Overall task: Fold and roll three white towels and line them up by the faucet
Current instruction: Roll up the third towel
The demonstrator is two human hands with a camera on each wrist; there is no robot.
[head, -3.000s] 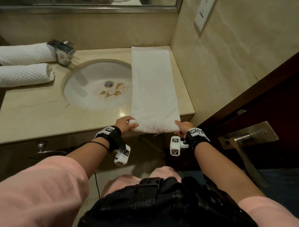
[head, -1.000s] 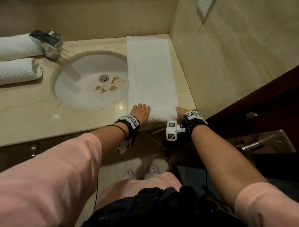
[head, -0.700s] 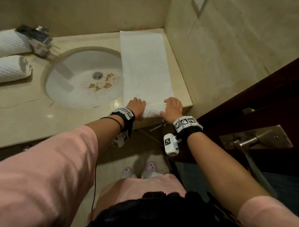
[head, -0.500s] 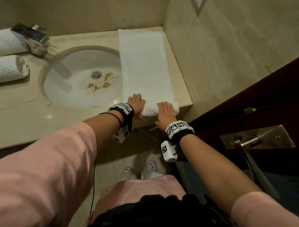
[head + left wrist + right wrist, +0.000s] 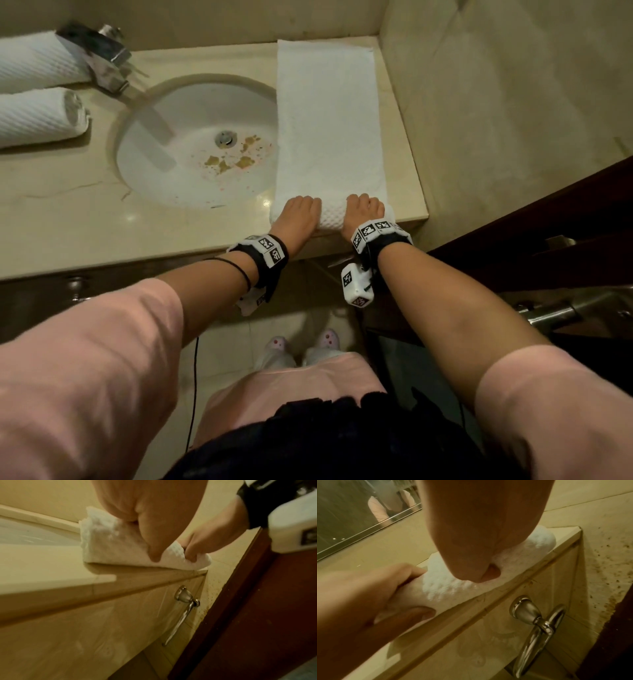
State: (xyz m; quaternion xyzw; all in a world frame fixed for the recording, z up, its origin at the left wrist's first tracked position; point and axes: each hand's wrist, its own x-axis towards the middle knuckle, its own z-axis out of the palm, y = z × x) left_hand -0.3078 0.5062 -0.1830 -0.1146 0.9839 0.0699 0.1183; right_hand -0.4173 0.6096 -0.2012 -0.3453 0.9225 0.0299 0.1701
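A white towel, folded into a long strip, lies on the counter right of the sink, reaching from the back wall to the front edge. Its near end is a short roll. My left hand grips the roll's left part. My right hand grips its right part. In the right wrist view the left hand wraps fingers and thumb round the roll, and the right hand's thumb tucks in at its front. Two rolled white towels lie left of the faucet.
The round sink basin has brown stains near its drain. A tiled wall closes the counter's right end. A dark wooden door with a metal handle stands at the right. A chrome towel bar hangs under the counter edge.
Both hands came on top of the towel's near end and rolled it away from the front edge. The right hand shifted from the towel's right corner inward onto the roll.
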